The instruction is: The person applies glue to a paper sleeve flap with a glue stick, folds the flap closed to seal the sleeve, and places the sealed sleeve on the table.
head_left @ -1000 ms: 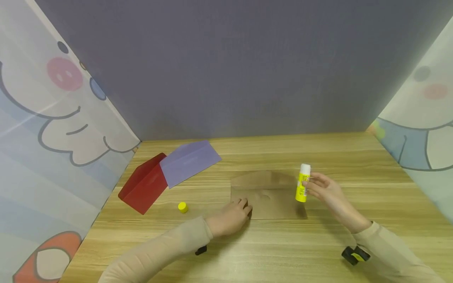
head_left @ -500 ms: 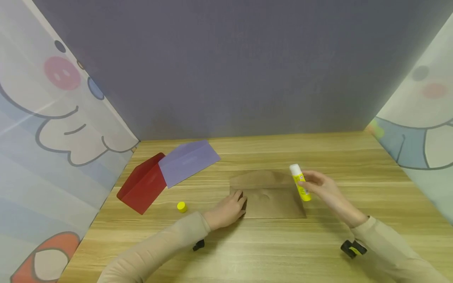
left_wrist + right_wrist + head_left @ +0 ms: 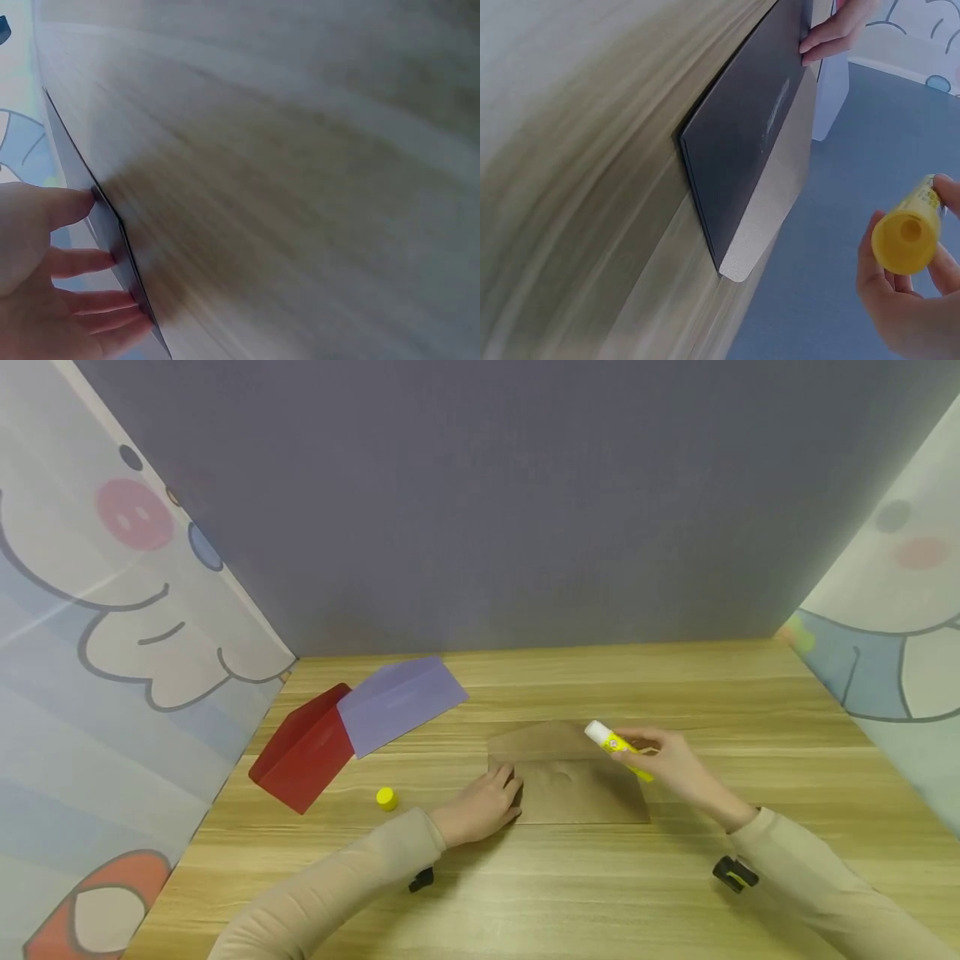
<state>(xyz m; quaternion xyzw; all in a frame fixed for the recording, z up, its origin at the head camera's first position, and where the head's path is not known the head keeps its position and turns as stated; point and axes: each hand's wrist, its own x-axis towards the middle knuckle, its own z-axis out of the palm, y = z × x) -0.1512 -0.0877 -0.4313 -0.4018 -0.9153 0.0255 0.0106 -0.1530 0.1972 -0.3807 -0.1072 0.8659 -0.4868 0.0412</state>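
Nearest, two pale sleeves (image 3: pixel 337 872) reach in over the wood-grain surface (image 3: pixel 555 906), a small black device (image 3: pixel 735 874) showing beneath each. The left hand (image 3: pixel 480 806) rests on the left part of a brown envelope (image 3: pixel 581 797), its fingers loosely bent and gripping nothing; in the left wrist view their tips touch the paper. To the right, the right hand (image 3: pixel 678 768) pinches a yellow glue stick (image 3: pixel 617 746) between thumb and fingers, tilted so that its white end points up and to the left. The stick is above the right part of the envelope and, in the right wrist view, well apart from it. The envelope lies with its flap (image 3: pixel 547 741) laid open on the far side. Left of the left hand, a small yellow cap (image 3: pixel 386 799) stands by itself. The step in hand looks like bringing the uncapped stick to the flap while the left hand steadies the paper. The next move seems to call for tipping the white end down onto the flap, with light pressure so the paper does not slide. Farther off to the left lie a red envelope (image 3: pixel 307 762) and a purple envelope (image 3: pixel 405 702), touching or overlapping, before a grey panel (image 3: pixel 525 510).
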